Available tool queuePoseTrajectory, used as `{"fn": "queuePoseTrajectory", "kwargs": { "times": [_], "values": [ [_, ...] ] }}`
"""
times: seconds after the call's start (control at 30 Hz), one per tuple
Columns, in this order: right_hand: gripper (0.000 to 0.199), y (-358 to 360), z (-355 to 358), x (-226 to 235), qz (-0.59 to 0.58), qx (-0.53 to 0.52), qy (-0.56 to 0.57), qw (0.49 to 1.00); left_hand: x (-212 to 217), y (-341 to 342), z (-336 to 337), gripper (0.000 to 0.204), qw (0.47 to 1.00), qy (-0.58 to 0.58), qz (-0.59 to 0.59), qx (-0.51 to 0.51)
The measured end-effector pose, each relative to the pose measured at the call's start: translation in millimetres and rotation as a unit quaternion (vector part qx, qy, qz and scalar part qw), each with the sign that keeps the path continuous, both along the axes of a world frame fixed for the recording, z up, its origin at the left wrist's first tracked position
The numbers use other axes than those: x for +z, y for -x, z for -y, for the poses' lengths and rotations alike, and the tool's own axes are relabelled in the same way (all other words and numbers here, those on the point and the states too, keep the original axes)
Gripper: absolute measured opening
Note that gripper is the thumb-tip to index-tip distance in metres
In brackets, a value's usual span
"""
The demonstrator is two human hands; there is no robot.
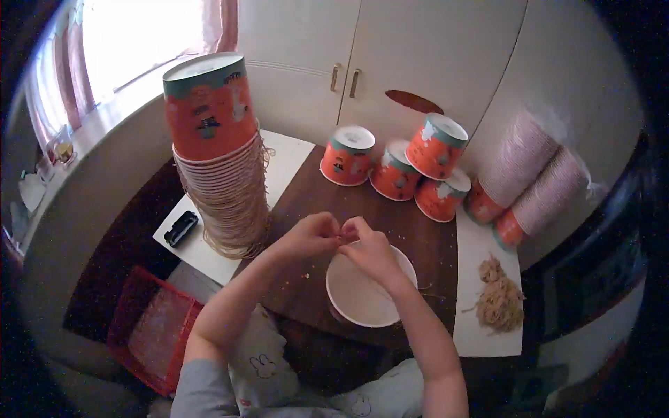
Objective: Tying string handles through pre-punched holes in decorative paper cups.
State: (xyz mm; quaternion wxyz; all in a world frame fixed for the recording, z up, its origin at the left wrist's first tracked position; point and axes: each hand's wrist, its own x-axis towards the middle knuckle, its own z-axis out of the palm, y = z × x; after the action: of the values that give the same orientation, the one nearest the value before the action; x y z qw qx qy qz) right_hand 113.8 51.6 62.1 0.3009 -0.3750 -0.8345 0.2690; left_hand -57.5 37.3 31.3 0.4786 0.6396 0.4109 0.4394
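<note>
My left hand (311, 235) and my right hand (371, 252) meet fingertip to fingertip above the far rim of a white-lined paper bucket (362, 296). Both are closed in a pinch. Whatever sits between the fingertips is too small and blurred to name. The bucket stands mouth up on the dark brown table (293, 306), its far edge partly hidden by my right hand. Thin strands (431, 290) stick out past its right side. To the left rises a tall stack of nested paper buckets (216, 181), upside down, with tan strings hanging along it.
Upside-down orange buckets (346, 157) stand at the back. Two plastic-wrapped stacks (526, 167) lean at the right, beyond a heap of tan strings (498, 299) on a white board. Left are a black case (181, 229) and, lower, a red basket (150, 331). Cabinet doors (418, 49) close off the back.
</note>
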Motion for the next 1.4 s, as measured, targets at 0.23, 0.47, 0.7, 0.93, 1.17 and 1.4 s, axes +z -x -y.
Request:
{"fn": "queuePoseTrajectory", "kwargs": {
  "times": [0.23,0.47,0.7,0.93,1.17,1.4],
  "values": [
    [0.028,8,0,-7,0.028,-0.047,-0.022,0.998,9,-1,4,0.022,0.991,0.105,0.088,0.012],
    [0.025,9,5,0,0.007,-0.085,0.049,0.995,-17,12,-1,0.018,0.998,0.047,-0.004,0.052],
    [0.029,9,0,-4,-0.048,-0.071,0.072,0.994,-19,4,9,0.022,0.975,-0.025,-0.219,0.028],
    [0.032,6,-3,-7,-0.044,-0.072,0.092,0.992,-4,3,12,0.025,0.971,-0.004,-0.223,0.082],
    [0.032,7,-3,-8,-0.034,-0.073,0.091,0.993,-25,4,2,0.027,0.997,-0.035,-0.052,0.051],
    [0.031,6,-4,-10,-0.034,-0.083,0.079,0.993,-18,-1,6,0.023,0.998,0.011,0.001,0.057]
  ]
}}
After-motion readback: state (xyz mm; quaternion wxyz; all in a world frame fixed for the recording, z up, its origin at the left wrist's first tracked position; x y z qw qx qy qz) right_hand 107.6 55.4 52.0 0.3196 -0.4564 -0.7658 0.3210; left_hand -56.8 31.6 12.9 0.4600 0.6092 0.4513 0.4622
